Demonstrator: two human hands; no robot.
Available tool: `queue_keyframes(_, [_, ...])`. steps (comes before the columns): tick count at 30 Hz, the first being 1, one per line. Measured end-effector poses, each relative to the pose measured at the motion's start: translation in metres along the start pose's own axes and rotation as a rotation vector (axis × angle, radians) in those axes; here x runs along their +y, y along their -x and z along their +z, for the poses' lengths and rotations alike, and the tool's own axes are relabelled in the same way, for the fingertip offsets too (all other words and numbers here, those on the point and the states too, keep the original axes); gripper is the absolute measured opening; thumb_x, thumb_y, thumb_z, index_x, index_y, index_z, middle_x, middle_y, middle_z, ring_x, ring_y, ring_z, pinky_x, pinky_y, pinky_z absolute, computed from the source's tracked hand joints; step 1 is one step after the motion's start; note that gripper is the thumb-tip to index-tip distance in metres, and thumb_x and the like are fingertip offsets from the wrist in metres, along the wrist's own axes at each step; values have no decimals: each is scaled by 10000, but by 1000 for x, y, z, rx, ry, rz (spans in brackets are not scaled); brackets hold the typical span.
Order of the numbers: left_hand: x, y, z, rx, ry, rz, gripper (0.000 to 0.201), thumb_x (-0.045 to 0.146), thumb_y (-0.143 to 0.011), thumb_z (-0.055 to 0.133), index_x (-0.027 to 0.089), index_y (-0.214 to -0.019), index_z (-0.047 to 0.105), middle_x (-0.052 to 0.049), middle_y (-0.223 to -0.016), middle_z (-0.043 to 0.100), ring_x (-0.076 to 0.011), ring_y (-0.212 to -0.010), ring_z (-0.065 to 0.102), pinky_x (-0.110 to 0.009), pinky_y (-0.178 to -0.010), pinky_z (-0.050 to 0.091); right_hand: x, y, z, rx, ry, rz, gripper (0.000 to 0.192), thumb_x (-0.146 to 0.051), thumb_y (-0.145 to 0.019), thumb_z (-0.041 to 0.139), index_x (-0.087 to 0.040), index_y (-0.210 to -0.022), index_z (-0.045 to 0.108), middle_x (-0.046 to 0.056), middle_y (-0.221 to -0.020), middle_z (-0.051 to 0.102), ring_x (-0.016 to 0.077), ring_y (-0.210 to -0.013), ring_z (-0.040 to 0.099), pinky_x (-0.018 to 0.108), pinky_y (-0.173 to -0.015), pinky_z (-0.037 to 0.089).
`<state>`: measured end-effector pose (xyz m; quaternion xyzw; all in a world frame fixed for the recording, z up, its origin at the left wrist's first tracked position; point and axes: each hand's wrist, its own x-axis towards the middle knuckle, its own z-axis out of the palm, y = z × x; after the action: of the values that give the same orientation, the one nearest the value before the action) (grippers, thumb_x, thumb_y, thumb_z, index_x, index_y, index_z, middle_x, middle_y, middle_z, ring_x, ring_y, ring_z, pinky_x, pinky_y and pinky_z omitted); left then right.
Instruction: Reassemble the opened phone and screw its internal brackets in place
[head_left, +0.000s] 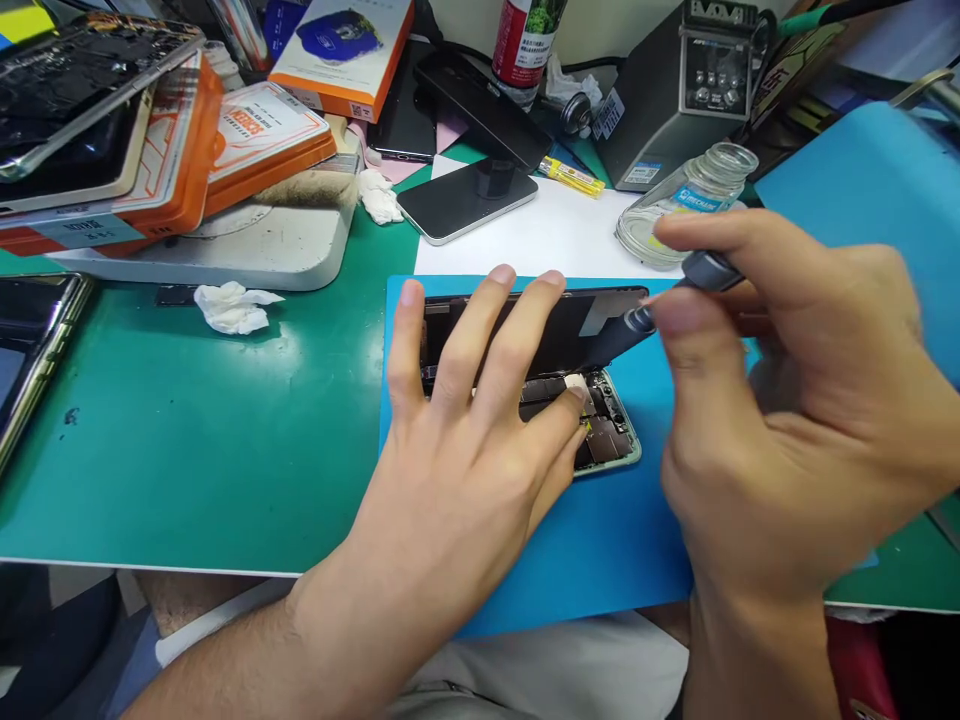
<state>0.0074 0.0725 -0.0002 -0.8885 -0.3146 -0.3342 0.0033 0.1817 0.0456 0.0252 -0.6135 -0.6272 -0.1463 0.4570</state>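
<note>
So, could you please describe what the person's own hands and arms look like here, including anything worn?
Both the left hand and the right hand are bare: no gloves, rings or watch in view. The fingers have short, plain nails. Both forearms are bare too, with no sleeves reaching them in the picture.

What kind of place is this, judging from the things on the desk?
Probably a phone repair bench. The left hand presses on an opened phone while the right hand holds a small screwdriver; a soldering station and other phones stand nearby.

Green bench mat carries blue pad, crumpled tissue
</note>
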Motion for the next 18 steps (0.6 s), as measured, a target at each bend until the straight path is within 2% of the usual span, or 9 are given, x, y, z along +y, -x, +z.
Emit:
queue_keyframes(3, [-1,1,0,-6,16,5,266,316,-1128,535,277,-1256,765,-100,-1728,516,-388,-1671,401,-684,-1401,91,1,0,1,-11,15,-10,361,-275,-1101,636,-340,-1441,735,21,-1243,744,206,-1086,716,456,-963,622])
queue_keyframes(5, [-1,1,1,3,21,4,299,306,-1138,489,267,-1252,762,-76,-1728,512,-398,-1668,399,-685,-1394,81,2,0,1,13,16,-10,341,-271,-1096,646,-307,-1418,752,33,-1207,751,202,-1046,711,449,-945,606])
queue_keyframes(8, [0,2,0,0,-1,1,218,311,-1116,574,274,-1207,768,-99,-1736,504,-397,-1677,388,-698,-1404,79,4,0,2,7,25,-9,388,-346,-1046,741,-270,-1426,738,57,-1216,719,207,-1037,694,431,-901,591])
queue_keyframes(10, [1,2,0,-7,-18,0,171,313,-1093,642,273,-1201,768,-129,-1740,500,-396,-1682,381,-711,-1410,79,4,2,1,-44,-18,-6,461,-322,-1026,750,-293,-1481,683,65,-1358,685,234,-1136,702,423,-888,599])
queue_keyframes(14, [2,2,1,19,-31,0,196,339,-1091,652,277,-1242,760,-113,-1726,518,-380,-1680,392,-693,-1420,79,3,7,0,-66,-151,11,567,-143,-1012,535,-311,-1544,630,45,-1470,673,265,-1290,683,452,-921,590])
queue_keyframes(18, [3,2,4,23,-29,-21,197,350,-1078,664,294,-1244,755,-100,-1728,518,-347,-1679,400,-652,-1434,74,2,12,-2,-45,-114,7,654,-208,-969,593,-378,-1601,581,25,-1492,641,305,-1312,681,479,-859,579])
